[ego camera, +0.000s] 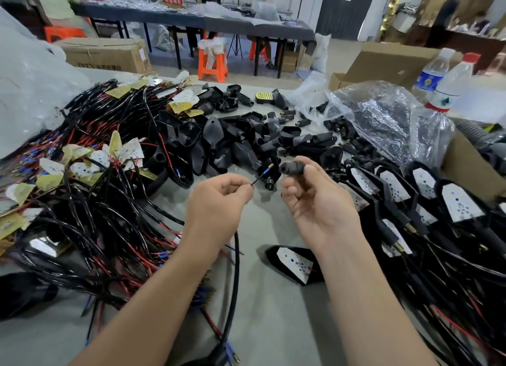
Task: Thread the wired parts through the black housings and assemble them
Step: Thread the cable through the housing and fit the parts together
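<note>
My left hand (219,198) pinches a thin black wire (261,175) whose blue sleeve and brass tip point up and right. The wire's thick black cable (234,283) hangs down from that hand toward the bottom edge. My right hand (315,198) grips a small black tubular housing (291,168) between thumb and fingers, its open end facing the wire tip. A small gap separates tip and housing. A loose pile of black housings (232,141) lies just beyond both hands.
A tangle of wired parts with white LED boards (90,179) fills the left. Assembled units (410,201) lie in rows at the right, and one more (294,264) under my right wrist. A plastic bag (388,119), two water bottles (443,80) and cardboard boxes stand behind.
</note>
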Demonstrator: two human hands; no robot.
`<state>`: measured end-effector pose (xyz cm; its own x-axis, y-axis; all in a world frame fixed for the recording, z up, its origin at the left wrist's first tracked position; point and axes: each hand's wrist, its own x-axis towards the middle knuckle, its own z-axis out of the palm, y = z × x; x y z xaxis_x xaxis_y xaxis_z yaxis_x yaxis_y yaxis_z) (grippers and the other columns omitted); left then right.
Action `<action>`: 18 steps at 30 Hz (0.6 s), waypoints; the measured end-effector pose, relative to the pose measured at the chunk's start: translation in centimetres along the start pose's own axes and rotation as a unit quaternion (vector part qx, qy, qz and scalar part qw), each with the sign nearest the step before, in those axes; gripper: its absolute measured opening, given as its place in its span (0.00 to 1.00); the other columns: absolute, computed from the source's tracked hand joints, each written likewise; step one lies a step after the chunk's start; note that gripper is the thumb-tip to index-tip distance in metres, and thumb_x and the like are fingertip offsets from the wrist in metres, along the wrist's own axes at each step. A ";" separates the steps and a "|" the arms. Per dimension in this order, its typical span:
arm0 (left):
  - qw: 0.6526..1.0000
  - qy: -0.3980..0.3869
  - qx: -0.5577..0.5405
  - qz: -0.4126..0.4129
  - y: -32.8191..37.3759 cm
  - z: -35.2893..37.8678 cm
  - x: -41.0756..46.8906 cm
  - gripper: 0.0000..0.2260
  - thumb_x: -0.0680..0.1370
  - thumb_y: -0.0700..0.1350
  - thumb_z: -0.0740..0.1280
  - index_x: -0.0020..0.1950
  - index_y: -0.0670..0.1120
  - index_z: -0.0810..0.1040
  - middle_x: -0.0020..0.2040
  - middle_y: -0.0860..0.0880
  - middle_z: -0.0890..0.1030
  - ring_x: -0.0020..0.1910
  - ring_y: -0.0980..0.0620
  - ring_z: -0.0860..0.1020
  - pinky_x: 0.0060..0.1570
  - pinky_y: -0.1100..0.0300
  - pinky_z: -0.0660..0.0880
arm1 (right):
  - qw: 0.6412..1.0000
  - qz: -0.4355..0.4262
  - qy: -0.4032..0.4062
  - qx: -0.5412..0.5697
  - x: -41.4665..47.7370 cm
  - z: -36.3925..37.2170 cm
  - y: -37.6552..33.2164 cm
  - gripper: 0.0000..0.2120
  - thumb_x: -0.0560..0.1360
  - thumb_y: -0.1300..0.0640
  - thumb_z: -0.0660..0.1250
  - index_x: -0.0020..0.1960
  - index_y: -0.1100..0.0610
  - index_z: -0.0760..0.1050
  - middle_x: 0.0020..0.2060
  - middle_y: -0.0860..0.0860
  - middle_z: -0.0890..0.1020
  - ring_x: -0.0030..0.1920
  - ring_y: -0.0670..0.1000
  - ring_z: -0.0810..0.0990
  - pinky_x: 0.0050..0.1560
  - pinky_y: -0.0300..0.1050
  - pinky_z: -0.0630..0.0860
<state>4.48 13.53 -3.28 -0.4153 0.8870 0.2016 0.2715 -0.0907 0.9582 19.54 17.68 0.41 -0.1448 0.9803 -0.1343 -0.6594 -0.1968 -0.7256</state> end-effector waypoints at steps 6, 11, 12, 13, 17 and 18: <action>0.999 -0.027 -0.027 0.035 0.3 -0.1 -0.3 0.04 0.73 0.49 0.71 0.41 0.57 0.86 0.27 0.59 0.76 0.28 0.59 0.68 0.29 0.68 0.64 | 0.993 -0.083 0.052 -0.070 0.3 -0.4 -0.1 0.12 0.85 0.65 0.57 0.49 0.57 0.77 0.35 0.56 0.83 0.29 0.49 0.78 0.30 0.40 0.74; 0.998 -0.026 -0.006 0.050 0.4 -0.4 -0.3 0.07 0.76 0.46 0.72 0.41 0.57 0.86 0.31 0.48 0.80 0.28 0.58 0.68 0.28 0.67 0.64 | 0.977 -0.131 0.041 -0.161 0.3 -0.5 0.4 0.13 0.83 0.67 0.57 0.48 0.57 0.77 0.37 0.59 0.82 0.30 0.49 0.77 0.33 0.41 0.74; 0.999 -0.022 0.000 0.048 0.4 -0.5 -0.4 0.07 0.76 0.46 0.72 0.41 0.57 0.86 0.30 0.51 0.79 0.27 0.59 0.68 0.28 0.67 0.64 | 0.976 -0.133 0.037 -0.166 0.3 -0.5 0.4 0.13 0.83 0.67 0.57 0.48 0.56 0.78 0.38 0.59 0.82 0.30 0.48 0.77 0.33 0.41 0.74; 0.999 -0.015 0.007 0.046 0.4 -0.5 -0.4 0.07 0.76 0.46 0.72 0.41 0.58 0.86 0.29 0.54 0.79 0.27 0.60 0.68 0.28 0.69 0.64 | 0.976 -0.136 0.035 -0.169 0.2 -0.5 0.5 0.13 0.83 0.67 0.57 0.48 0.56 0.78 0.38 0.60 0.81 0.29 0.48 0.77 0.33 0.41 0.74; 0.999 0.007 0.021 0.043 0.3 -0.7 -0.4 0.09 0.76 0.46 0.72 0.41 0.60 0.85 0.27 0.60 0.78 0.25 0.61 0.69 0.26 0.70 0.65 | 0.971 -0.158 0.045 -0.176 0.3 -0.7 0.3 0.13 0.83 0.67 0.58 0.47 0.56 0.78 0.38 0.59 0.81 0.30 0.48 0.77 0.32 0.40 0.74; 0.999 0.007 0.021 0.042 0.3 -0.7 -0.4 0.09 0.76 0.46 0.73 0.41 0.61 0.85 0.27 0.59 0.78 0.25 0.61 0.69 0.25 0.70 0.66 | 0.970 -0.161 0.048 -0.176 0.4 -0.7 0.3 0.14 0.83 0.67 0.58 0.47 0.56 0.78 0.38 0.59 0.81 0.30 0.48 0.77 0.32 0.40 0.74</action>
<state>4.14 12.81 -2.91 -0.4011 0.8710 0.2837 0.3413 -0.1453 0.9287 19.83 17.98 -0.34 0.1071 0.9904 0.0878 -0.3646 0.1213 -0.9232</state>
